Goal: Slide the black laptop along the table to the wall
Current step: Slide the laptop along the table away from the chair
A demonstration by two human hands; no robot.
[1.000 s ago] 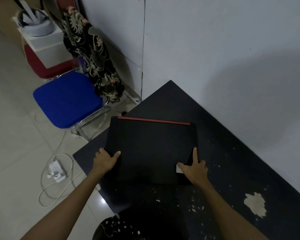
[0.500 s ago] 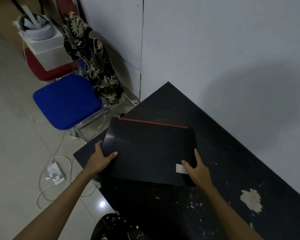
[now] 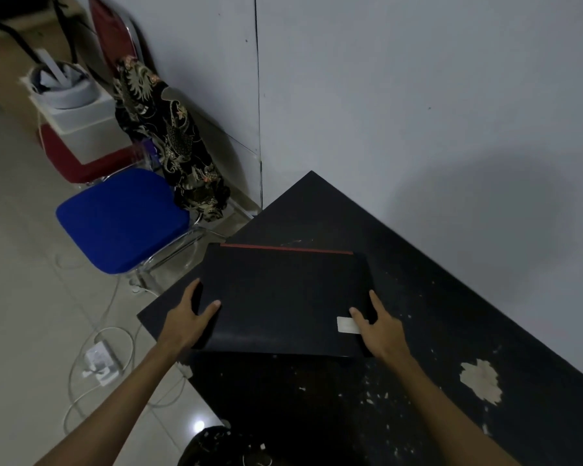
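A closed black laptop (image 3: 283, 294) with a red strip along its far edge and a small white sticker at its near right lies on the black table (image 3: 435, 324). My left hand (image 3: 186, 321) grips its left edge, thumb on top of the lid. My right hand (image 3: 379, 327) grips the right edge near the sticker, thumb on the lid. The grey wall (image 3: 418, 112) runs along the table's far right side, with a strip of bare tabletop between it and the laptop.
A blue-seated chair (image 3: 118, 220) stands left of the table, with a patterned cloth (image 3: 169, 136) hanging beside it. A white charger and cable (image 3: 98, 359) lie on the tiled floor. A pale chipped patch (image 3: 480, 381) marks the tabletop at right.
Both hands have shifted from resting flat on the lid to gripping the laptop's side edges. The laptop has turned slightly and sits a little farther left on the table.
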